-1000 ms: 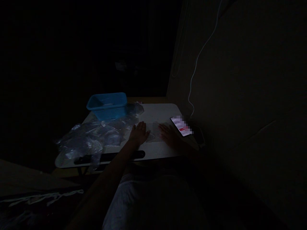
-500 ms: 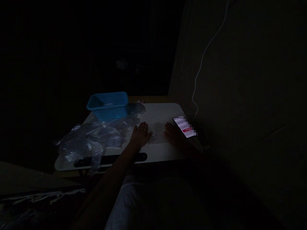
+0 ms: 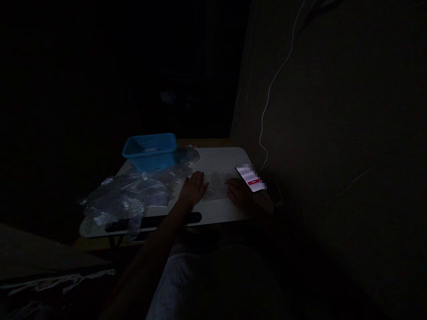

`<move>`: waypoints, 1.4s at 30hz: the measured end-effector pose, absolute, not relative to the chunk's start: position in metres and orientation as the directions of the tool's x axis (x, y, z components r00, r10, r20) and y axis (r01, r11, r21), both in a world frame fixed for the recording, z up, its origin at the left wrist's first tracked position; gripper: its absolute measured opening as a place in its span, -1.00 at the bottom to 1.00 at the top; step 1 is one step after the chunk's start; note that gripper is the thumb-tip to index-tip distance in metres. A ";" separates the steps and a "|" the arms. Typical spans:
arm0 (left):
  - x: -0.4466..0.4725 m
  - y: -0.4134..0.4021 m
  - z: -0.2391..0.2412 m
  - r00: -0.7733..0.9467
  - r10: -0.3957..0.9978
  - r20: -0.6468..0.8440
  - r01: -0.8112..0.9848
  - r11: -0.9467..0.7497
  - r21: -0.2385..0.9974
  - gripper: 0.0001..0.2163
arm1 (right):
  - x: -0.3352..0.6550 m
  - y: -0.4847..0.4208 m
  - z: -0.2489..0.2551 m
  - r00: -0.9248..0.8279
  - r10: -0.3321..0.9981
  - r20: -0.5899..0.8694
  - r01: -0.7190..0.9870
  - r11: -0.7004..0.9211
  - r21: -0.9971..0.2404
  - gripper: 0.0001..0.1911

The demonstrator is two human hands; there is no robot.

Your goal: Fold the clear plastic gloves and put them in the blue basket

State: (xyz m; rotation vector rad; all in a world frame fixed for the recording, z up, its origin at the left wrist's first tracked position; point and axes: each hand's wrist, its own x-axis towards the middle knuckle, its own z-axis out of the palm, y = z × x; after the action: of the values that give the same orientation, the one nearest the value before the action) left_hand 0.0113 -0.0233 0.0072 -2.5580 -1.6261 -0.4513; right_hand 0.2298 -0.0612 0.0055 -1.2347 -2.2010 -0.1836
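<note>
Clear plastic sheet (image 3: 216, 187) lies on counter (image 3: 220, 159), left of phone (image 3: 250, 179), between both hands; long axis unclear. Right hand (image 3: 239, 192), nearer to phone, overlaps sheet, fingers bent, grip too dark to tell. Left hand (image 3: 193, 189), farther from phone, flat, fingers extended.

On table (image 3: 222, 158): plastic film (image 3: 147, 189) left, tub (image 3: 151, 159) behind it, plastic sheet (image 3: 217, 189) centre, phone (image 3: 248, 177) right.
</note>
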 end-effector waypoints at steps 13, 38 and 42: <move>-0.001 -0.085 0.011 0.696 0.613 0.374 0.652 -0.758 0.027 -0.62 | 0.220 -0.105 0.015 -0.588 0.660 0.467 0.728 0.684 -0.049 -0.80; 0.008 -0.132 0.018 0.710 0.469 0.525 0.591 -0.803 -0.082 -0.77 | 0.199 -0.135 0.011 -0.607 0.629 0.486 0.715 0.699 -0.011 -0.85; 0.011 -0.130 0.033 0.684 0.516 0.515 0.583 -0.811 0.038 -0.78 | 0.194 -0.130 0.020 -0.590 0.632 0.502 0.729 0.684 -0.005 -0.89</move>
State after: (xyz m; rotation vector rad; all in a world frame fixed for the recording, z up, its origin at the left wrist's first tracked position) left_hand 0.0105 -0.1299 0.0327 -2.7632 -0.9065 -0.7850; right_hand 0.1939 -0.1298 0.0198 -1.0517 -2.4251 -0.2766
